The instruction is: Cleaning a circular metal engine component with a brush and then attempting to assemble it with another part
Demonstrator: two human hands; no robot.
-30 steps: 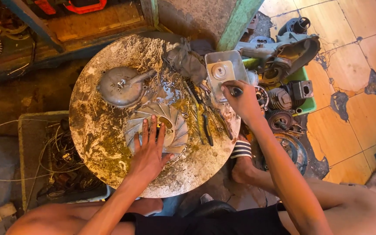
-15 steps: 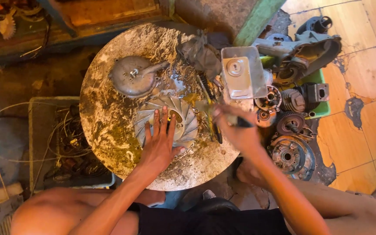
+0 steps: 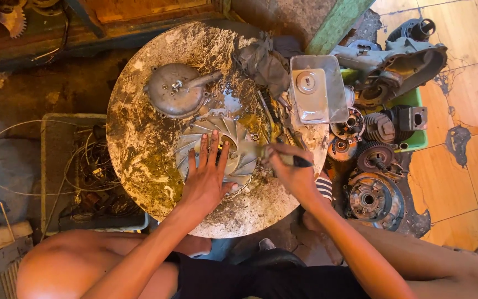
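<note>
Status: left hand (image 3: 208,180) flat on the fan (image 3: 217,150), fingers (image 3: 204,150) spread apart and pressing it down onto the round table (image 3: 139,138). Fan sits mid-table, directly under the fingertips, finned face up, hub just ahead of them.

Right hand (image 3: 289,169) is closed around a tool (image 3: 286,159), fingers clamped on its dark handle. Handle end sticks out to the right of the knuckles; working end points left toward the fan rim, just beside the left thumb. Can't tell whether the tip is actually touching the fan, or what kind of tip it is.

Progress, my read: fan is off its housing and laid out for work, with a domed cover (image 3: 178,95) lying apart on the table beyond the left fingertips. Tool fetched and brought in. The actual work on the fan looks barely started: fins are caked and grimy, no clean patch visible. So setup done, main job left.

Versus a second ago: right hand was up at the grey tank (image 3: 316,91), well beyond where it is now, fingers on something small and dark there. Half a second ago it was partway back. Now it's drawn in beside the fan with the tool levelled at it. Left hand hasn't moved off the fan; same spread. Camera has shifted a bit.

Engine parts (image 3: 374,160) piled right of the right hand, untouched.
</note>
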